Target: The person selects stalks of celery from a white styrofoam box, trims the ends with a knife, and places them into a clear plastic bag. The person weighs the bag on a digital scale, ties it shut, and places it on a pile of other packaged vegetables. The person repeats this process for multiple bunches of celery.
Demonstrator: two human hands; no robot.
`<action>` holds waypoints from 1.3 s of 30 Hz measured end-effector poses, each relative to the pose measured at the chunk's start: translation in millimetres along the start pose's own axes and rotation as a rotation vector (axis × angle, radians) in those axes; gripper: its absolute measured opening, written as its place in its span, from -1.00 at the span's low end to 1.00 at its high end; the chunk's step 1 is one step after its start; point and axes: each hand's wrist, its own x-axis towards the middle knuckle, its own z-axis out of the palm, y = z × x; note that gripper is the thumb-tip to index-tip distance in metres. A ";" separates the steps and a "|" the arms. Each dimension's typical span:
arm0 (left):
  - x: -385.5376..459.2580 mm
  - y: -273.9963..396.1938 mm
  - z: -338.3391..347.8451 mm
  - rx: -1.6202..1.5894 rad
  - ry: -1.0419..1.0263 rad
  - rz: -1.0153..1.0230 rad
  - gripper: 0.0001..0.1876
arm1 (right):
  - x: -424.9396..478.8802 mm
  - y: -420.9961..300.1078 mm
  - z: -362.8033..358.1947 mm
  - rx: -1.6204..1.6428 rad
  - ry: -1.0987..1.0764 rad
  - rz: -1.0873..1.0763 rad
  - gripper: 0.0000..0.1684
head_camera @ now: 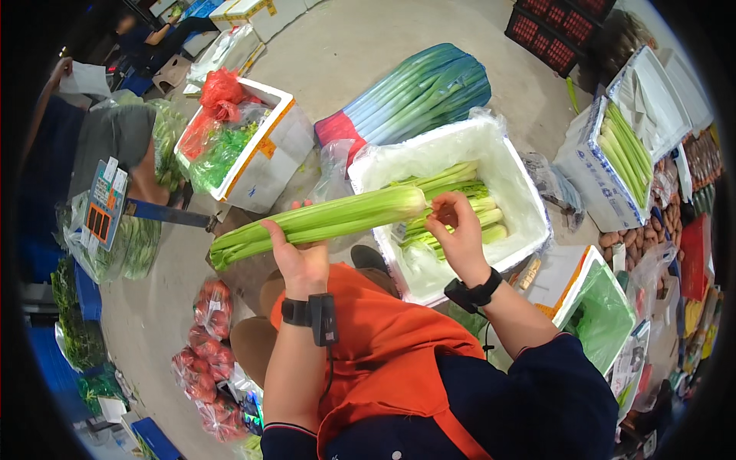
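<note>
A bunch of green celery [345, 215] lies across my left hand [302, 259], whose palm and fingers support its middle, with the pale root end pointing right. Close to that root end is my right hand [457, 230], its thumb and fingertips curled near one another; whether something small is between them I cannot tell. Below the hands, a white foam box [517, 190] lined with clear plastic holds several more celery bunches [489, 215].
A foam box [276, 155] with red and green bags stands left, beside a digital scale [105, 204]. Bundled leeks [420, 92] lie beyond. Bagged tomatoes [213, 310] sit lower left. Another celery box [598, 167] stands right. A person [109, 126] is at the left.
</note>
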 end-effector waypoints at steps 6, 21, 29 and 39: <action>-3.9 -2.8 -1.7 -0.038 -0.079 -0.008 -0.34 | 7.1 23.6 -13.8 0.441 0.007 0.268 -0.82; -4.6 10.4 -0.3 -0.033 -0.358 0.032 -0.49 | -4.5 12.2 -18.2 -0.017 -0.089 0.260 -0.89; 1.0 54.5 0.3 0.016 -0.375 0.142 -0.55 | -63.4 74.2 -138.7 -0.828 0.484 0.169 -0.27; -8.9 85.3 22.4 0.096 -0.436 0.312 -0.53 | -114.4 181.8 -208.4 0.011 0.721 0.904 -0.74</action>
